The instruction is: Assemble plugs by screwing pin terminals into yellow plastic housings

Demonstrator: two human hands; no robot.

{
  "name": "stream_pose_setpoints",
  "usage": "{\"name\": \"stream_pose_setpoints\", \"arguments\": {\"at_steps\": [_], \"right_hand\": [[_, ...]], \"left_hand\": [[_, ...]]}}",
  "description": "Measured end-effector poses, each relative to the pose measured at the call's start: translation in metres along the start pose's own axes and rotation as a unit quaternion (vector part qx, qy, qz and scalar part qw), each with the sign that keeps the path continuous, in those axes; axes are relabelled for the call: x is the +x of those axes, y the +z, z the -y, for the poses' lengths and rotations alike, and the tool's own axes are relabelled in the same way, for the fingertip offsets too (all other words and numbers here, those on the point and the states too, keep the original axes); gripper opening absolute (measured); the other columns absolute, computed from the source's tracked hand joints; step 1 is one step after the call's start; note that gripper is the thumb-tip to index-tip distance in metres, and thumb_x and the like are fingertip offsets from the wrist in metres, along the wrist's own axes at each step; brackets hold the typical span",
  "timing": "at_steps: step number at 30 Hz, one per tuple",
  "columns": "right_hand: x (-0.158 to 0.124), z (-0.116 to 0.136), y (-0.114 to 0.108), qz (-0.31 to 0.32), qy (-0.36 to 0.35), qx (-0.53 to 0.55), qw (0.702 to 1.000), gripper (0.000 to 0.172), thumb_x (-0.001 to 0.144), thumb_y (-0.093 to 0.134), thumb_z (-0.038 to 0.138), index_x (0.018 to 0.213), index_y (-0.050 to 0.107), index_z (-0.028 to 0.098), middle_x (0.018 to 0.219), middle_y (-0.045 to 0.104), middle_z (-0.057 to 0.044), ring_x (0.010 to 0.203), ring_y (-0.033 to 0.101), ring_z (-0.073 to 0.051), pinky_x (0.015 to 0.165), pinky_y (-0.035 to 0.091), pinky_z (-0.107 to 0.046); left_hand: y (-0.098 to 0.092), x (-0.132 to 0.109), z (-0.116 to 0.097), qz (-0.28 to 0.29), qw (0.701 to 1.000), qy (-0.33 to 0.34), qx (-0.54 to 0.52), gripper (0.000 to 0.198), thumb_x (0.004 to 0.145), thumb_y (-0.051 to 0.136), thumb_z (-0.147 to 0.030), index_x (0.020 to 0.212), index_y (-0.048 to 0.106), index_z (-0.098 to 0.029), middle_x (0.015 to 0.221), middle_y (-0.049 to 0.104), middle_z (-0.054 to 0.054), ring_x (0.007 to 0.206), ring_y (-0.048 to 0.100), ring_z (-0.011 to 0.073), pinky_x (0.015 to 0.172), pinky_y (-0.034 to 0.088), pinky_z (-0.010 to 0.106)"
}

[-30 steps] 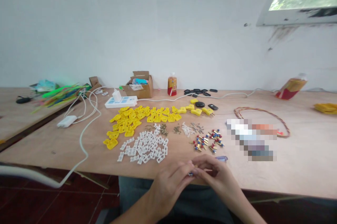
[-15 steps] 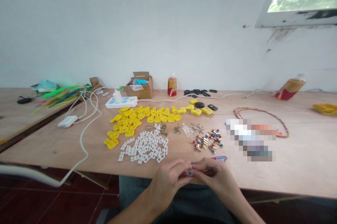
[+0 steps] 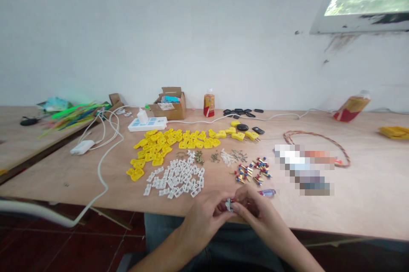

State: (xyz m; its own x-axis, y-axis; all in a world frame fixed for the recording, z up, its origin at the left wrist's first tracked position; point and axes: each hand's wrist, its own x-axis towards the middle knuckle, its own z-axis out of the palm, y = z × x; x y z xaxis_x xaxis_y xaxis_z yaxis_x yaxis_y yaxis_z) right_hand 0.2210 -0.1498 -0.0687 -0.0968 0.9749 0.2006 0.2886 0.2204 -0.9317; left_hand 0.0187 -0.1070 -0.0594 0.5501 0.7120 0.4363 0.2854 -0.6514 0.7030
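Left hand (image 3: 204, 221) and right hand (image 3: 260, 214), fingers curled close, pinch a small white plastic part (image 3: 229, 205) at the front edge of the plywood tabletop (image 3: 367, 204).

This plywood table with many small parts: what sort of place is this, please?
Probably a hand-assembly workshop: yellow plastic connector shells and white plastic pieces lie sorted in piles, beside small pin parts.

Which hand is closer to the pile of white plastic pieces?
The left hand is nearer. It is in front of the pile of white plastic pieces and to its right, not touching it. The right hand is farther away, on the left hand's other side.
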Motion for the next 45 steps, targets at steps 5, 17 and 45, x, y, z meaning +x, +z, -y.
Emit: {"name": "stream_pose_setpoints", "arguments": {"at_steps": [5, 17, 45], "right_hand": [[-0.005, 0.006, 0.003, 0.037, -0.015, -0.124, 0.991, 0.028, 0.11, 0.05, 0.04, 0.092, 0.063, 0.023, 0.082, 0.069, -0.002, 0.074, 0.067, -0.018, 0.068, 0.05, -0.028], [-0.01, 0.001, 0.015, -0.04, -0.132, -0.196, 0.971, 0.033, 0.114, 0.035, 0.031, 0.09, 0.057, 0.024, 0.079, 0.072, -0.003, 0.071, 0.071, -0.019, 0.065, 0.053, -0.026], [-0.005, 0.003, 0.016, -0.098, -0.111, -0.247, 0.958, 0.049, 0.114, 0.032, 0.047, 0.086, 0.064, 0.023, 0.067, 0.073, -0.006, 0.058, 0.07, -0.022, 0.056, 0.051, -0.03]], "left_hand": [[-0.002, -0.003, -0.001, 0.017, 0.997, 0.058, 0.037, 0.024, 0.099, 0.074, -0.02, 0.122, 0.067, -0.022, 0.105, 0.08, 0.003, 0.091, 0.077, 0.02, 0.084, 0.06, 0.027], [-0.006, 0.018, -0.006, 0.17, 0.93, 0.11, 0.308, 0.032, 0.102, 0.068, -0.042, 0.117, 0.059, -0.015, 0.101, 0.078, 0.009, 0.088, 0.076, 0.0297, 0.083, 0.059, 0.044], [-0.004, 0.015, -0.012, 0.145, 0.959, 0.019, 0.244, 0.021, 0.101, 0.062, -0.038, 0.11, 0.059, -0.019, 0.097, 0.073, 0.009, 0.091, 0.07, 0.0306, 0.085, 0.056, 0.044]]}}
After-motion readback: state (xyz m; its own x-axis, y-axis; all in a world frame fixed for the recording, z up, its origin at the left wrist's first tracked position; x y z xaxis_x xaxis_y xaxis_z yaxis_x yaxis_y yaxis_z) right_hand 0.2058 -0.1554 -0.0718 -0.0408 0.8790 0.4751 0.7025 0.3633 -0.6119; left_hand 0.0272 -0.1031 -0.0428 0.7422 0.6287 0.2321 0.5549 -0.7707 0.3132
